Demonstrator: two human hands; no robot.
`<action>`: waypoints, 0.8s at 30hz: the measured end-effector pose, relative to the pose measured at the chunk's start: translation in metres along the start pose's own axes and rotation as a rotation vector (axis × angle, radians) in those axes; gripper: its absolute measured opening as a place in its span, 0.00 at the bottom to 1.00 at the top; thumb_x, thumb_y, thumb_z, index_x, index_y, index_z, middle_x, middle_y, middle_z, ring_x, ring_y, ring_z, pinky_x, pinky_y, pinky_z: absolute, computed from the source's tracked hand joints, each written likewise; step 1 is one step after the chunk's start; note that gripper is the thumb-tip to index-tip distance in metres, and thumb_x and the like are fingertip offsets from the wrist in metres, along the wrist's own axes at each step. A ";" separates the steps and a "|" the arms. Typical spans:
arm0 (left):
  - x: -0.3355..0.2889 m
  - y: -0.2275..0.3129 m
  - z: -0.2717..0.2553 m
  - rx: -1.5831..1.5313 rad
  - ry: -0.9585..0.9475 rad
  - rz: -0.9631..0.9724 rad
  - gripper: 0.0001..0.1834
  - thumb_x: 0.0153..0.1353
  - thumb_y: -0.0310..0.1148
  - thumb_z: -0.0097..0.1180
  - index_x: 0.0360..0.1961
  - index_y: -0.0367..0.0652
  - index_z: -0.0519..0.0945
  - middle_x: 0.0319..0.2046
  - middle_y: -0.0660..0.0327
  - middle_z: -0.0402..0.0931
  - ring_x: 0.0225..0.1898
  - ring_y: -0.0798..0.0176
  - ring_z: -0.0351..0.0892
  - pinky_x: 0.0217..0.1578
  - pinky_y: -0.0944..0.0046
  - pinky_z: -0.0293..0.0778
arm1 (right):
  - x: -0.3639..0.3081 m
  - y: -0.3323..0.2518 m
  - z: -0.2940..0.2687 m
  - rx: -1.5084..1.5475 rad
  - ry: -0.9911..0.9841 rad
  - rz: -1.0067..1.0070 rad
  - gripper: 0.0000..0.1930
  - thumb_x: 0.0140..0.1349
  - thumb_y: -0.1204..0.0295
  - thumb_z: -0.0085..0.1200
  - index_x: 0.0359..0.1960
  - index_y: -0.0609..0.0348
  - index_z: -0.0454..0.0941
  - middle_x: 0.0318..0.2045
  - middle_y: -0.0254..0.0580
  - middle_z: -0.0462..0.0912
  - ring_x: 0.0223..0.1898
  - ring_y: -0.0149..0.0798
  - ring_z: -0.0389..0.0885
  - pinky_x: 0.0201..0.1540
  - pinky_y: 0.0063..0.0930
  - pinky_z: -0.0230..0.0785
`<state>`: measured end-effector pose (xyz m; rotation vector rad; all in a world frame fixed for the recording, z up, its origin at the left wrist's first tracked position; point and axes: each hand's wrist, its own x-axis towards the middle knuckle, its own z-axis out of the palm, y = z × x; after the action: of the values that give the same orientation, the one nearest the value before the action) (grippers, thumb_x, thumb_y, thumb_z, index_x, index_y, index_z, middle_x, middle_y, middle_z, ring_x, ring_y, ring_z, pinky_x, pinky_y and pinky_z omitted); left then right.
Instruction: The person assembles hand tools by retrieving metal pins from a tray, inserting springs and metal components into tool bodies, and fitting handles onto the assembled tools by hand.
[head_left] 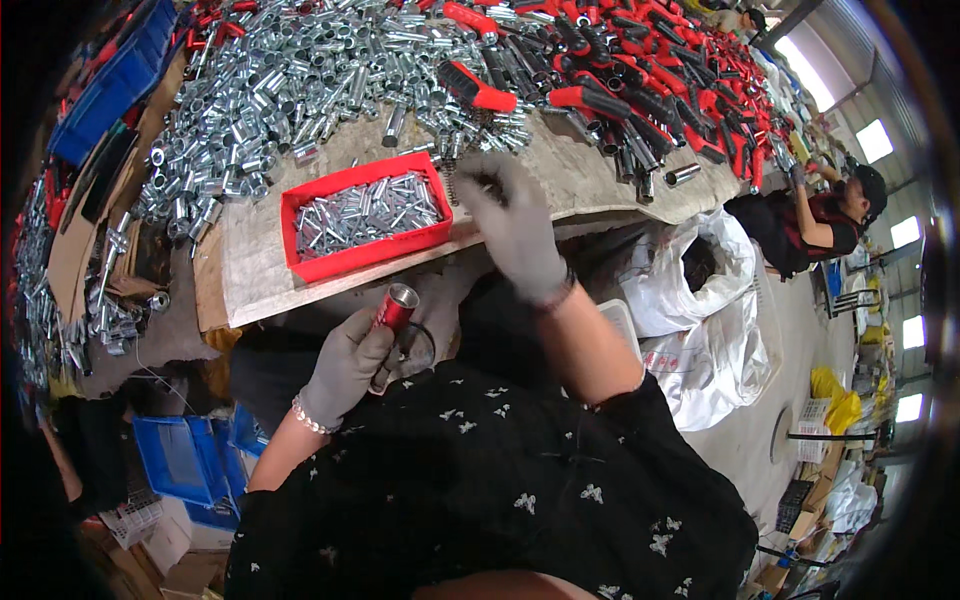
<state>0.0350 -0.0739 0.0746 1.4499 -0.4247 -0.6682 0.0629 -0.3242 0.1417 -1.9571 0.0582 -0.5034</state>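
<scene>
My left hand (345,362) wears a grey glove and is closed around a red handle (397,307) with a round, open metal mouth facing up. A dark curved piece (418,345) shows beside that handle, just above my lap. Over the table's near edge, my gloved right hand (512,222) has its fingers curled together. Something dark shows between them, too unclear to name. Just left of these fingers stands a red tray (375,250) holding many small metal pins (370,212). Thin coil springs (449,180) lie between the tray and my right hand.
Metal sleeves (270,95) are heaped at the back left of the table, red-and-black handles (650,80) at the back right. A white sack (700,290) stands to the right, blue bins (180,455) at lower left. Another person (830,215) works at far right.
</scene>
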 end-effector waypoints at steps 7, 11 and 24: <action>0.007 0.002 0.005 -0.095 0.018 -0.153 0.23 0.70 0.53 0.53 0.43 0.40 0.75 0.19 0.68 0.70 0.14 0.77 0.65 0.14 0.74 0.60 | 0.087 0.046 0.029 -1.020 -0.148 -0.013 0.17 0.58 0.68 0.59 0.47 0.64 0.80 0.36 0.57 0.85 0.42 0.54 0.84 0.47 0.40 0.75; 0.002 0.001 -0.007 -0.098 0.085 -0.192 0.25 0.70 0.51 0.53 0.53 0.38 0.73 0.21 0.66 0.71 0.16 0.73 0.71 0.15 0.72 0.68 | 0.082 0.032 0.005 -0.443 -0.027 -0.169 0.16 0.59 0.68 0.56 0.46 0.65 0.80 0.38 0.55 0.86 0.41 0.48 0.86 0.47 0.40 0.76; -0.002 0.028 -0.004 0.238 0.103 -0.049 0.21 0.61 0.38 0.62 0.52 0.36 0.79 0.27 0.61 0.79 0.19 0.69 0.77 0.21 0.67 0.73 | -0.049 -0.011 0.015 0.175 -0.471 0.242 0.13 0.58 0.66 0.64 0.38 0.63 0.81 0.32 0.43 0.83 0.35 0.32 0.82 0.40 0.28 0.74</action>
<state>0.0409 -0.0697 0.1022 1.7175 -0.3993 -0.5929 0.0220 -0.2939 0.1307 -1.8197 -0.0470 0.1137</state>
